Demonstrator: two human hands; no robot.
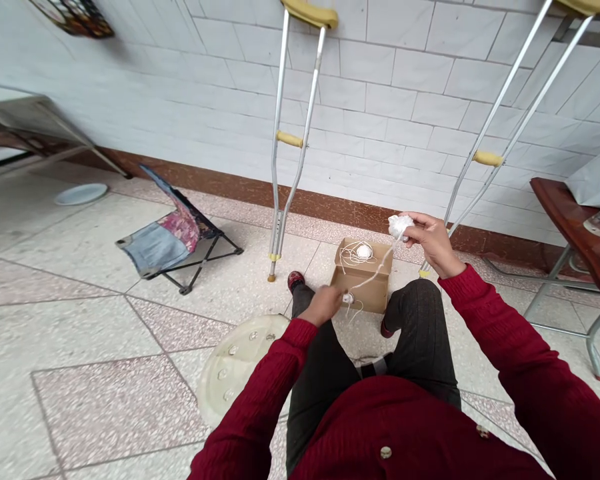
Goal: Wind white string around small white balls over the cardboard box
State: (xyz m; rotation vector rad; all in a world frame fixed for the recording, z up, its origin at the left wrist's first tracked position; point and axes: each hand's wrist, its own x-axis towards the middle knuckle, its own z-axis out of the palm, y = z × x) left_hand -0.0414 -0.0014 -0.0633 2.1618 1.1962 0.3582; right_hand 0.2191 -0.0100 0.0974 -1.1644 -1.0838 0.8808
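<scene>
My right hand (427,239) is raised over the far right corner of a cardboard box, its fingers closed on a crumpled white bundle (401,227). From the bundle a white strand (379,273) runs down and left toward my left hand (325,304). That hand is closed near the box's left side, and a small white wad (348,298) with loose thin ends shows at its fingertips. The open cardboard box (370,297) stands on the floor between my feet. In its far part lies a white ball of string (364,251) with loose loops around it.
Two crutches, one at the centre (280,200) and one at the right (473,153), lean on the tiled wall. A folding chair (165,243) stands left. A round plastic lid (240,360) lies by my left leg. At the right is a brown stool (570,227) holding a bag.
</scene>
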